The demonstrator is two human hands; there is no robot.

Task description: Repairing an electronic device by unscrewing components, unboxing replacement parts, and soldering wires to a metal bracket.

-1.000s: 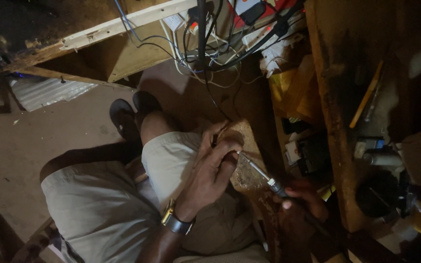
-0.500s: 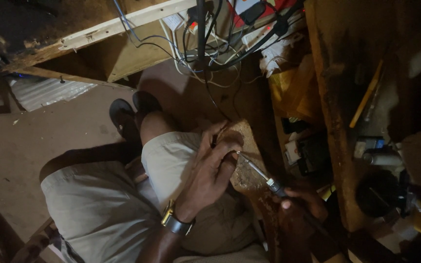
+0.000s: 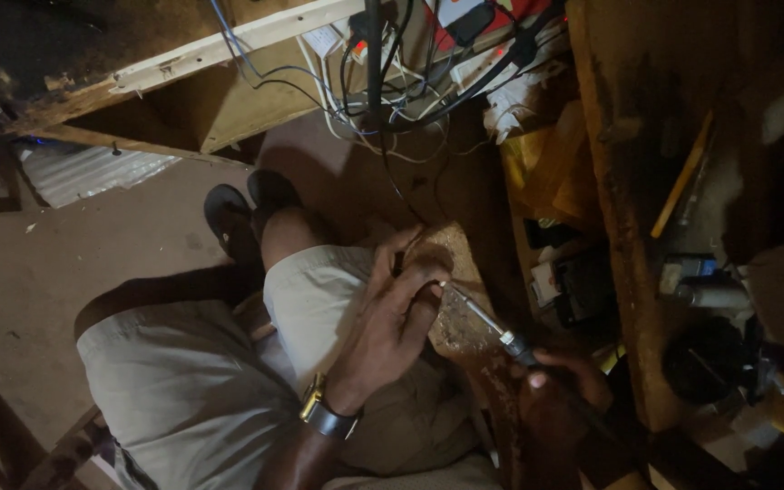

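While the left hand pinches a thin wire over the knee, fingers pressed together, the right hand grips a soldering iron, its tip touching at the left fingertips. Joint looks in progress, not finished; too dark to confirm. Cables hang above, wooden bench at right.

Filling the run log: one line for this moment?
left hand: pinching thin dark wire | right hand: gripping metal-tipped soldering iron | tip at left fingers
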